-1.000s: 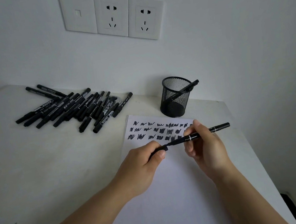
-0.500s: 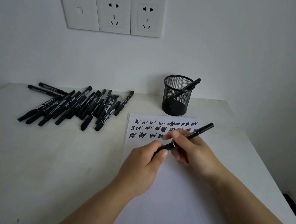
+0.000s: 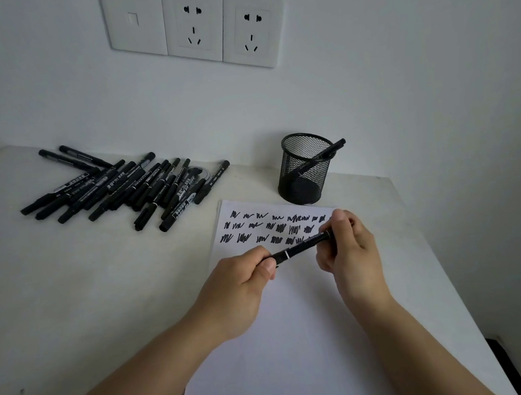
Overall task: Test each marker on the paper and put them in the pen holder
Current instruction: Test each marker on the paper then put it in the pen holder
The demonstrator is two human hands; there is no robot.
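Note:
A black marker [image 3: 301, 248] lies level between both hands above the white paper [image 3: 284, 337]. My left hand [image 3: 239, 289] grips its left end, and my right hand [image 3: 349, 248] pinches its right end. The marker looks capped and whole. Rows of black scribbles [image 3: 274, 227] cover the paper's top edge. The black mesh pen holder [image 3: 306, 169] stands behind the paper with one marker [image 3: 333, 148] leaning out of it. A pile of several black markers [image 3: 128, 191] lies at the back left of the table.
The white table [image 3: 63, 297] ends at a right edge close to the paper. A wall with a switch and two sockets [image 3: 194, 23] rises right behind the table. A dark object [image 3: 507, 363] sits on the floor at lower right.
The marker's two parts have come together into one piece. My right hand slid along the barrel to its right end, which it now covers.

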